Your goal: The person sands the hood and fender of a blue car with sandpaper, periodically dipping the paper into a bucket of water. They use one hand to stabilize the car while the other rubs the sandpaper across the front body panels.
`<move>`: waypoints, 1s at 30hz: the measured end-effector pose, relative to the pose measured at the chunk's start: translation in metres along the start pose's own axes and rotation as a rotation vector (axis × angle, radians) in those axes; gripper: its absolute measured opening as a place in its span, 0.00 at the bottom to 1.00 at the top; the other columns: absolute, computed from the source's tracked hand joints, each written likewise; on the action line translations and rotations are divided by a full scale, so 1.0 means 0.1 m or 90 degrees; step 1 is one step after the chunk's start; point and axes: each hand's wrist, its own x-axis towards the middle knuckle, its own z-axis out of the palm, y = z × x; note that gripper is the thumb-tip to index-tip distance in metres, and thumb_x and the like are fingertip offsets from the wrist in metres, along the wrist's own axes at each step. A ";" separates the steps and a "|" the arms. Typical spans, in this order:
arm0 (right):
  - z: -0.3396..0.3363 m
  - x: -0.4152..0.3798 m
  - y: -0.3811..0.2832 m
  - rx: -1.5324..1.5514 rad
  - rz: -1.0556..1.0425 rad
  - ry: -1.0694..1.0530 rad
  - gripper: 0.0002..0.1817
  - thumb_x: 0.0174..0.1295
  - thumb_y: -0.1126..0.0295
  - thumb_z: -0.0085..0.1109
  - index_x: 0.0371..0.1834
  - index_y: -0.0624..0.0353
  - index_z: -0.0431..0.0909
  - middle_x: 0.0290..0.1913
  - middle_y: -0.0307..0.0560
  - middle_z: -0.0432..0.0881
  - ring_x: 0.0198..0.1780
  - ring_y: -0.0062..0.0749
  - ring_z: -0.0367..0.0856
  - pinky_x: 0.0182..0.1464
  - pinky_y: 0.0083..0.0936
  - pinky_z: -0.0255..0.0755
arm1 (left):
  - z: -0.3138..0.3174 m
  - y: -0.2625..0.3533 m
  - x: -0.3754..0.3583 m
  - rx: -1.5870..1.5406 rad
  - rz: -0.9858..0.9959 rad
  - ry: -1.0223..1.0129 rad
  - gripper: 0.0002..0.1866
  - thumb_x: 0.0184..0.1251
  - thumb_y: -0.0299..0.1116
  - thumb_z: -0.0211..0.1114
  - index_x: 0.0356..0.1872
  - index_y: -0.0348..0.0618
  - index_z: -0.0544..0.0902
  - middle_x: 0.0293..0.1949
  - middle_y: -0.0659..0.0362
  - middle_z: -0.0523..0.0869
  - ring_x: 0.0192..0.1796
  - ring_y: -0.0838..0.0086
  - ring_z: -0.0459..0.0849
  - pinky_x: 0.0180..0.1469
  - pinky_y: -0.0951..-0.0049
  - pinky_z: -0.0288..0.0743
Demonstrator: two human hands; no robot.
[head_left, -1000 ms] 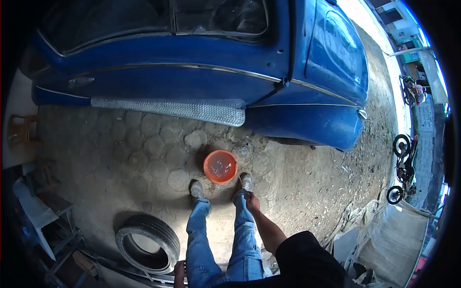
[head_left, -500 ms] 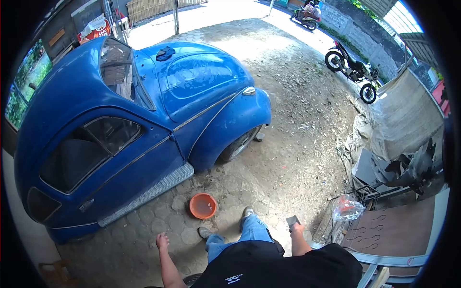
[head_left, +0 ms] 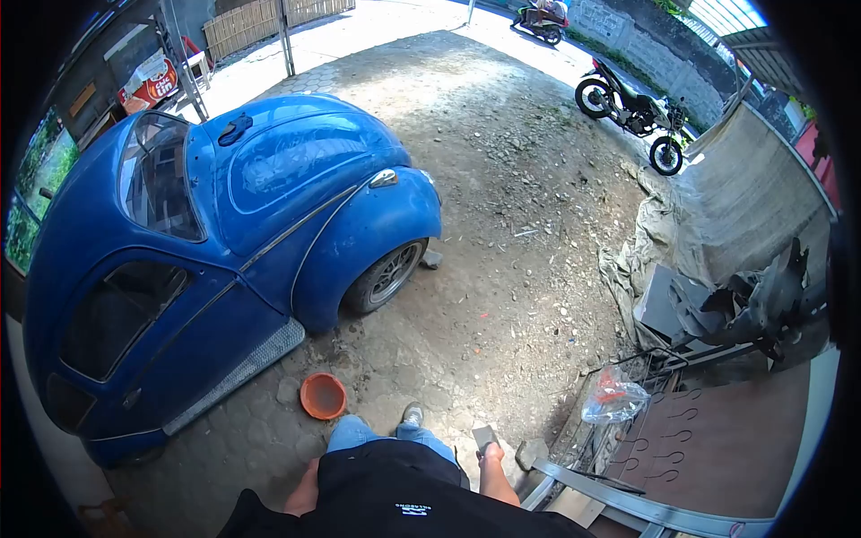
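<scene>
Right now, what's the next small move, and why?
Probably swing the right hand left, toward the orange basin: it grips a flat grey piece out to the right, away from both basin and blue car.

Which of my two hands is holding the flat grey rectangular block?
Your right hand: the flat grey rectangular block juts forward from its grip, while no object shows in your left hand.

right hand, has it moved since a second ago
Yes: the right hand, holding a grey piece, is now farther from the orange bucket, out to the bucket's right.
</scene>
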 end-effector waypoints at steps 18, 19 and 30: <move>1.40 -0.12 -0.81 -0.325 -0.133 -0.145 0.20 0.64 0.67 0.63 0.60 0.56 0.78 0.51 0.50 0.84 0.45 0.42 0.85 0.30 0.38 0.84 | 0.22 1.54 0.81 -0.086 0.011 0.057 0.18 0.72 0.47 0.61 0.51 0.46 0.85 0.38 0.56 0.87 0.37 0.68 0.87 0.35 0.61 0.81; 1.51 -0.08 -0.92 -0.338 -0.144 -0.160 0.21 0.66 0.67 0.60 0.62 0.58 0.78 0.52 0.50 0.85 0.43 0.41 0.86 0.30 0.37 0.84 | 0.28 1.51 1.00 -0.054 -0.001 0.029 0.19 0.71 0.47 0.61 0.51 0.45 0.85 0.40 0.55 0.88 0.39 0.66 0.88 0.38 0.60 0.82; 2.85 -0.80 -2.10 -0.421 -0.180 -0.050 0.21 0.63 0.65 0.66 0.59 0.57 0.80 0.49 0.49 0.85 0.46 0.41 0.85 0.34 0.40 0.82 | -0.94 3.19 1.68 -0.166 0.028 0.086 0.14 0.72 0.41 0.59 0.47 0.46 0.88 0.45 0.56 0.92 0.47 0.65 0.91 0.49 0.60 0.82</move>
